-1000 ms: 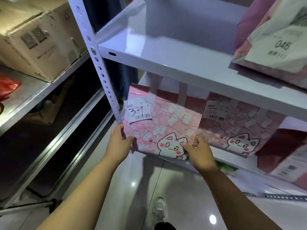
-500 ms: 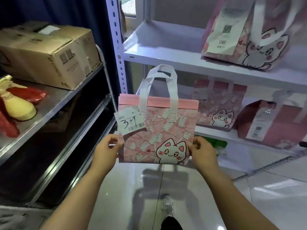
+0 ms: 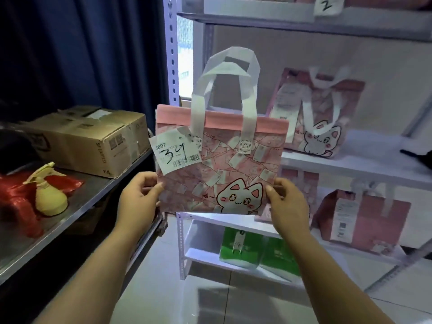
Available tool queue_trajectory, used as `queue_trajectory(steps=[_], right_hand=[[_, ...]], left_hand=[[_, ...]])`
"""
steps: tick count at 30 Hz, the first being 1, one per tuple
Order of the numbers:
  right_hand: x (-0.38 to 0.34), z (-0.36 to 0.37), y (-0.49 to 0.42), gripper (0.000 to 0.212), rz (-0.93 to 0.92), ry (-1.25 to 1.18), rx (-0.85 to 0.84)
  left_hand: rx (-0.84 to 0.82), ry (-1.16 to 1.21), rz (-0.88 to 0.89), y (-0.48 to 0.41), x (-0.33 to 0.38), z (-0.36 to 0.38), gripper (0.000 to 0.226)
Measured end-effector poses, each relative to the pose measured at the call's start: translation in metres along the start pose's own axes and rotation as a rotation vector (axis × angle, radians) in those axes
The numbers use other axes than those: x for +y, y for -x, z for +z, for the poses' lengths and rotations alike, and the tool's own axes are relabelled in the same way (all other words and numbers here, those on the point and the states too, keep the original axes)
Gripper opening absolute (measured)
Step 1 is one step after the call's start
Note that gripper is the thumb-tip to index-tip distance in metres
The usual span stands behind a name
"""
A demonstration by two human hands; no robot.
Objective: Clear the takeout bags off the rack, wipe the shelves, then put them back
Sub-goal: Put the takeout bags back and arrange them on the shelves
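Hands grip a pink takeout bag (image 3: pixel 222 164) by its two lower corners. The left hand (image 3: pixel 140 197) pinches the bottom left corner, thumb on the front and fingers curled behind. The right hand (image 3: pixel 287 204) pinches the bottom right corner in the same way. The bag hangs in the air, upright and facing the camera, in front of the white rack (image 3: pixel 173 66) and clear of its shelves. A cartoon cat is printed near its lower right. Its two white handles (image 3: pixel 226 90) stand up above the rim, and a paper label (image 3: pixel 176 153) reading J802 with a handwritten 34 sticks to the upper left of its front.

Behind the held bag, a second cat bag (image 3: pixel 320 118) stands on the rack's middle shelf. One shelf down, a darker pink bag (image 3: pixel 364 220) sits to the right, and another pink one shows only as a strip beside the right hand. Green bags (image 3: pixel 259 251) sit on the lowest shelf. A tag marked 2 (image 3: pixel 327 5) hangs at the top shelf's edge.

To the left, a steel shelf (image 3: pixel 93 202) carries a cardboard box (image 3: pixel 93 139), a yellow spray bottle (image 3: pixel 48 192) and crumpled red plastic (image 3: pixel 14 195). A dark blue curtain (image 3: pixel 81 54) hangs behind them.
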State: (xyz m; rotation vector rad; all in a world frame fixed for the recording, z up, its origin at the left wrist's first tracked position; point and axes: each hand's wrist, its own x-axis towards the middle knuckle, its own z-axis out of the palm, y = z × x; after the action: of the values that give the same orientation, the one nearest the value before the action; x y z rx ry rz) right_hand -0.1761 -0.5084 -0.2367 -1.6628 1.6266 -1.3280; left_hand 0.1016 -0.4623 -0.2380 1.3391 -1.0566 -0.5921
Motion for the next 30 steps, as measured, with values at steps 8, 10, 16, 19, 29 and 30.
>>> queue_trajectory(steps=[8,10,16,19,29,30], right_hand=[[-0.043,-0.011,-0.076,0.014,-0.128,-0.056,0.058],[-0.048,-0.010,-0.096,0.017,-0.145,-0.026,0.043],[-0.044,0.003,-0.150,0.028,-0.104,-0.041,-0.080],[-0.036,0.013,-0.171,0.024,-0.079,-0.036,-0.106],[-0.015,0.025,-0.207,0.043,-0.029,-0.023,-0.166],[-0.015,0.026,-0.209,0.044,-0.027,-0.027,-0.158]], left_hand=[[0.110,-0.028,0.166,-0.070,0.046,0.030,0.024],[0.136,-0.063,0.174,-0.087,0.049,0.039,0.021],[0.152,-0.137,0.138,-0.129,0.043,0.063,0.021],[0.171,-0.169,0.116,-0.145,0.034,0.075,0.016],[0.161,-0.244,0.097,-0.174,0.019,0.117,0.017],[0.150,-0.250,0.103,-0.177,0.020,0.120,0.018]])
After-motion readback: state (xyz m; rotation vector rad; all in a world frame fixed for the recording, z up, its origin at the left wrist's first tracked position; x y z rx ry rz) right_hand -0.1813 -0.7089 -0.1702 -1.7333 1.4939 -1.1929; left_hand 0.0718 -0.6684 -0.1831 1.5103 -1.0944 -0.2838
